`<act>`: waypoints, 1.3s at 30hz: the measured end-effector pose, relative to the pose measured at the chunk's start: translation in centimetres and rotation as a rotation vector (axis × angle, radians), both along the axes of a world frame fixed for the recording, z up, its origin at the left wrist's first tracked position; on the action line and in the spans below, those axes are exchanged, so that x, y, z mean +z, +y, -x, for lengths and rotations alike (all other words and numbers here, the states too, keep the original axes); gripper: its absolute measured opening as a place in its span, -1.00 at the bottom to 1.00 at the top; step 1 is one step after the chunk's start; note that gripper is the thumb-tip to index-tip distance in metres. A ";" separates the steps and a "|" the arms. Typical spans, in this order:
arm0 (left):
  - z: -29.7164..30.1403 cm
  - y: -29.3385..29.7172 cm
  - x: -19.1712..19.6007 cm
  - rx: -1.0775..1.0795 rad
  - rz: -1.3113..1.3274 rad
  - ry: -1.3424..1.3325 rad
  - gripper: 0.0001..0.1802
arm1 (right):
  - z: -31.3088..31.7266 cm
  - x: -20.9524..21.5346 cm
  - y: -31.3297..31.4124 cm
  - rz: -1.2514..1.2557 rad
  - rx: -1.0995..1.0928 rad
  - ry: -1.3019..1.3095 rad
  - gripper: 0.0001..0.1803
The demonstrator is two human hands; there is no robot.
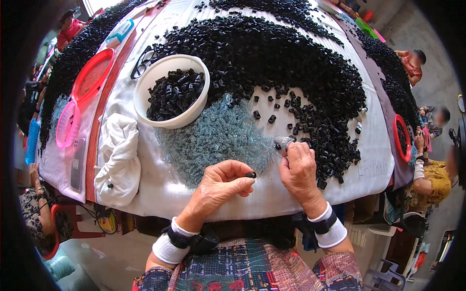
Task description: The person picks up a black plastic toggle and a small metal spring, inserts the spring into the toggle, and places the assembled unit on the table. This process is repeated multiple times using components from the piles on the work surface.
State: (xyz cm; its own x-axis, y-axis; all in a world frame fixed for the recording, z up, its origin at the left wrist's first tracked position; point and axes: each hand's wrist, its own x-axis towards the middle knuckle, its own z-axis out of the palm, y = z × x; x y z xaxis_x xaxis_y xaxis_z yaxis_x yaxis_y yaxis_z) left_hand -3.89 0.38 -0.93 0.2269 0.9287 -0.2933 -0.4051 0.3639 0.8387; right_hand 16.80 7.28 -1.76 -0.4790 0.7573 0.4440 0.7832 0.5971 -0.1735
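Note:
My left hand (218, 186) pinches a small black plastic part (251, 175) between thumb and index finger, just above the white cloth near the pile of springs. My right hand (300, 169) has its fingers drawn together and pointing down. At its fingertips lies a small grey-white wrapped piece (283, 140) with a dark end; whether the fingers grip it or only touch it is hidden. A heap of small bluish metal coil springs (213, 140) spreads in front of both hands. Loose black plastic parts (310, 121) lie beyond and right of my right hand.
A white bowl (206, 92) of black parts stands at the back left, beside black-framed glasses (141, 63). A crumpled white cloth (119, 155) lies left. Red (77, 92) and pink (59, 131) baskets sit farther left. People work at both sides.

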 end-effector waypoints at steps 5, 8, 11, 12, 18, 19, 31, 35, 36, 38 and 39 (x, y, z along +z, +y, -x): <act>-0.3 -0.1 0.2 0.035 0.001 0.018 -0.76 | 0.0 0.8 -0.2 0.047 0.043 0.175 -0.73; -0.7 0.2 0.2 0.060 -0.015 0.021 -0.77 | 0.2 0.9 -0.3 0.192 0.104 0.387 -0.74; -1.1 0.7 0.4 0.088 -0.043 0.044 -0.78 | 0.7 1.7 -0.6 0.319 0.166 0.483 -0.75; -1.4 0.9 0.4 0.104 -0.062 0.061 -0.79 | 0.9 1.8 -0.7 0.321 0.167 0.486 -0.75; -2.4 1.6 -0.4 0.182 -0.089 0.004 -0.76 | 1.8 2.7 -1.0 0.571 0.238 0.617 -0.78; -2.4 1.6 -0.6 0.169 -0.098 0.011 -0.75 | 1.9 2.6 -0.9 0.580 0.245 0.607 -0.76; -3.0 1.4 -0.8 0.378 -0.168 0.012 -0.79 | 3.0 3.4 -1.3 1.017 0.141 0.984 -0.76; -3.2 1.4 -0.7 0.401 -0.178 0.033 -0.79 | 3.1 3.1 -1.2 1.016 0.107 0.981 -0.77; -3.1 1.4 -0.7 0.393 -0.165 0.059 -0.80 | 3.2 2.9 -1.2 1.021 0.105 0.981 -0.77; -3.1 1.5 -0.6 0.387 -0.146 0.084 -0.80 | 3.4 2.6 -1.3 1.007 0.116 1.066 -0.78; -3.0 1.5 -0.6 0.387 -0.127 0.063 -0.80 | 3.5 2.5 -1.3 1.012 0.112 1.064 -0.78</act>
State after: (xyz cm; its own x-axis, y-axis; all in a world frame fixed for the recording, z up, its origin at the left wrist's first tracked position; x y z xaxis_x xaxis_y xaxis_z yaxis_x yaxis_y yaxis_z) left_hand -0.90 1.89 -1.53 -0.1608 0.9718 -0.1727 -0.4384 0.0864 0.8946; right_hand 13.35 6.00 0.77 -0.3491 0.9346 -0.0677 -0.0191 -0.0793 -0.9967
